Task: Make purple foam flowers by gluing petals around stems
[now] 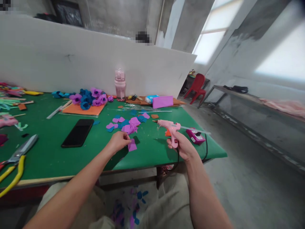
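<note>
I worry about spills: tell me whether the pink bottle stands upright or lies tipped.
Upright: the pink bottle stands on its base on the green table, cap on top.

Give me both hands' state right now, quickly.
Left hand: closed, pinching a purple petal piece over the green table.
Right hand: closed around the pink glue gun.

The yellow-handled pliers [11,173] run off the left edge, and so do the scissors [20,151] beside them. The glue gun [170,128] grip sits buried in the right hand [183,148]. Small items behind the pink box [162,101] are too tiny to make out.
</note>
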`<state>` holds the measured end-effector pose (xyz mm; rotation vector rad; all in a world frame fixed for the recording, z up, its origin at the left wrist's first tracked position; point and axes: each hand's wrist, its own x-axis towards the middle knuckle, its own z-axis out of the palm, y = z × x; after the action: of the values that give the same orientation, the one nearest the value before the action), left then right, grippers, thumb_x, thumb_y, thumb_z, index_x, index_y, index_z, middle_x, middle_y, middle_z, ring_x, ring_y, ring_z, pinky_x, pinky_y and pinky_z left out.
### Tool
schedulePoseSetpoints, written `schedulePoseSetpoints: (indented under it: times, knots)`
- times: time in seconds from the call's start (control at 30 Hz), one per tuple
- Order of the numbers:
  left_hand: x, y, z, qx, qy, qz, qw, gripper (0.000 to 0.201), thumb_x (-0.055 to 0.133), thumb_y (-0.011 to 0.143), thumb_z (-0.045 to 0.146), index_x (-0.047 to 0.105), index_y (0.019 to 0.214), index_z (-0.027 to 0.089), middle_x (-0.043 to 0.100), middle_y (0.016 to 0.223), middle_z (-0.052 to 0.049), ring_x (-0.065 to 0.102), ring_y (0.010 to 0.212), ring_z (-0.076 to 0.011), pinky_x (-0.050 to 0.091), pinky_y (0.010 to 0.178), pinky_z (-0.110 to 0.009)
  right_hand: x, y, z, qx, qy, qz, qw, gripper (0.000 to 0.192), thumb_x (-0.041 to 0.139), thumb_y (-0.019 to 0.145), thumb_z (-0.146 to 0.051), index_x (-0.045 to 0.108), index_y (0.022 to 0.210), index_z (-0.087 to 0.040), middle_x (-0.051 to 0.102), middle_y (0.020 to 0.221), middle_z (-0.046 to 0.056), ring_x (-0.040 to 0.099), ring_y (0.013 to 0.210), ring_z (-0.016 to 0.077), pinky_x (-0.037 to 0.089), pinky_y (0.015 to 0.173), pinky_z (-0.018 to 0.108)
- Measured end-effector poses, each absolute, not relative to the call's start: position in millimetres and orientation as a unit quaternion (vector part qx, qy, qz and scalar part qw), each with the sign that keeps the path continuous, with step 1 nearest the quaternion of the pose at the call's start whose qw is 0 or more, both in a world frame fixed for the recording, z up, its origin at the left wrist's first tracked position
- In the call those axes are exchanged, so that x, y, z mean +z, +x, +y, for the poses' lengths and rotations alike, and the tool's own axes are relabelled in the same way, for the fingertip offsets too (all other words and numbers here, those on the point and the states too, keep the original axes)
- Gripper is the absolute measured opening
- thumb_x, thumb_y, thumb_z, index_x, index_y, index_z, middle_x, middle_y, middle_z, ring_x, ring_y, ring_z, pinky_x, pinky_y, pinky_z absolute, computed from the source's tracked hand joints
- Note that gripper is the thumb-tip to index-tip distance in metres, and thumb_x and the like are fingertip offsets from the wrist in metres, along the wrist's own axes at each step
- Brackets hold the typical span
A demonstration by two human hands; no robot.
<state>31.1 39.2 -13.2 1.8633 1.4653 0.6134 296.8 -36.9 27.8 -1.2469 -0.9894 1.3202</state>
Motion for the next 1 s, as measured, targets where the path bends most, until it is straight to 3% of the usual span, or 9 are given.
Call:
schedulePoseSetpoints:
  times: [0.17,0.3,0.63,1.0]
  knots:
    - [-12,31,38,0.228,0.718,0.565,0.336,0.011,0.059,0.060,0.026,0.057,0.055,0.017,0.059,0.053,-0.001,0.052,0.053,-0.0148,0.033,0.050,-0.024,37,271,-55,0.475,-0.562,-0.600,0.314,0.040,0.047,0.083,-0.055,0.055,0.085,-0.016,0.054,0.052,-0.003,0.045,0.044,0.0089,0.036,0.044,0.020]
    - [-8,33,36,0.213,0.731,0.566,0.317,0.014,0.058,0.063,0.027,0.055,0.053,0.017,0.059,0.053,-0.001,0.052,0.053,-0.0145,0.031,0.050,-0.024,41,251,-59,0.392,-0.558,-0.687,0.253,0.035,0.042,0.088,-0.047,0.059,0.088,-0.016,0.055,0.057,-0.002,0.048,0.049,0.0109,0.037,0.048,0.021]
    - [-9,33,37,0.201,0.741,0.561,0.310,0.016,0.058,0.064,0.028,0.057,0.054,0.017,0.059,0.054,-0.001,0.052,0.053,-0.0142,0.030,0.051,-0.025,36,241,-58,0.269,-0.528,-0.769,0.241,0.024,0.040,0.091,-0.034,0.059,0.091,-0.019,0.064,0.082,0.005,0.058,0.076,0.0179,0.043,0.069,0.026]
    - [-10,33,37,0.203,0.745,0.556,0.308,0.017,0.057,0.065,0.030,0.055,0.054,0.017,0.057,0.052,0.000,0.050,0.052,-0.0137,0.029,0.050,-0.024,36,235,-57,0.260,-0.526,-0.777,0.229,0.027,0.038,0.092,-0.034,0.058,0.085,-0.018,0.064,0.084,0.006,0.058,0.079,0.0182,0.043,0.071,0.027]
